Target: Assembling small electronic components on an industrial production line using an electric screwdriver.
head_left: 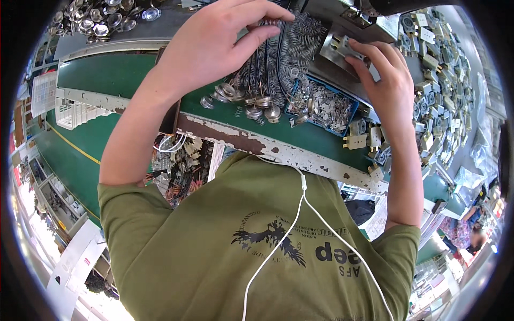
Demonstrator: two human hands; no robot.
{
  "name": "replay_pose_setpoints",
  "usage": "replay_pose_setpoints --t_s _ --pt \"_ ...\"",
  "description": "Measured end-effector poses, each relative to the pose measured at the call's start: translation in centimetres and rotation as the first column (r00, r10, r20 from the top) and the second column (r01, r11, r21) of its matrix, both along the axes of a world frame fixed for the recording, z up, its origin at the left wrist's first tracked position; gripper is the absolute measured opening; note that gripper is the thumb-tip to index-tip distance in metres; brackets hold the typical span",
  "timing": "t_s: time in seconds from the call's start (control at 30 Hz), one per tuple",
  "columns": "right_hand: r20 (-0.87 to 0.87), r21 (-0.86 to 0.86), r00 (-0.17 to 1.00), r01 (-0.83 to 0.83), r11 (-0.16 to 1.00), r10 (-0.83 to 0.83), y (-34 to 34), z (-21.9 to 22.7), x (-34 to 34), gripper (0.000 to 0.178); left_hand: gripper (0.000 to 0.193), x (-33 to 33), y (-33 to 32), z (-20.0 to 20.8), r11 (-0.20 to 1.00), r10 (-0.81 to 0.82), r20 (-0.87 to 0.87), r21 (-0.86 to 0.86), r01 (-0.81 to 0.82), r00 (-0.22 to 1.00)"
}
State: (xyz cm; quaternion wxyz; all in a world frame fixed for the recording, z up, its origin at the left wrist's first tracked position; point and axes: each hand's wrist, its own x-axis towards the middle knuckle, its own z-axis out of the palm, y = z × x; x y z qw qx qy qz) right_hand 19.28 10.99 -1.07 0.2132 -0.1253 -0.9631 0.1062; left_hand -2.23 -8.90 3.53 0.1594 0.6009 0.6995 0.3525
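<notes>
My left hand [225,43] reaches over a heap of small coil springs [305,40]. Its index finger and thumb are stretched out and apart, near thin dark wires with round metal ends [257,104] hanging at the bench edge. My right hand [383,69] has thumb and fingers closed on a small grey plug part with metal pins [338,45]. The plug part is at a shiny metal block [333,56], and the fingers cover some of it.
A blue tray [350,116] of small metal pieces stands between my hands. Many plug parts [428,101] are piled to the right. Round metal caps [99,21] lie at the far left. The bench's chipped white edge [300,163] runs before me; a white cable [303,182] hangs over my shirt.
</notes>
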Motion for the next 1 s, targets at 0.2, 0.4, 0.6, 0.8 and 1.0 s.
replay_pose_setpoints --t_s 0.2,0.4,0.6,0.8,1.0 --pt "-0.032 0.166 0.999 -0.006 0.986 0.012 -0.4 0.2 0.0 0.029 0.023 -0.5 -0.1 0.0 1.000 0.006 -0.008 0.010 -0.006 1.000" --pt "0.116 -0.184 0.950 -0.266 0.946 0.290 -5.4 2.4 2.1 0.035 0.025 -2.5 -0.7 -2.0 0.990 0.080 -0.128 0.127 -0.064 0.989" --pt "0.220 -0.364 0.899 -0.284 0.887 0.379 -5.3 4.8 1.5 0.030 0.019 -2.4 0.4 -0.9 0.990 0.071 -0.141 0.129 -0.053 0.987" --pt "0.127 -0.540 0.861 -0.356 0.763 0.492 -4.4 6.4 -0.4 0.024 0.023 -2.8 1.7 -1.4 0.994 -0.002 -0.233 0.110 0.028 0.973" --pt "0.161 -0.684 0.814 -0.316 0.657 0.559 -4.1 4.4 -0.1 0.031 0.022 -3.1 1.7 -0.8 0.996 -0.062 -0.255 0.046 0.076 0.965"
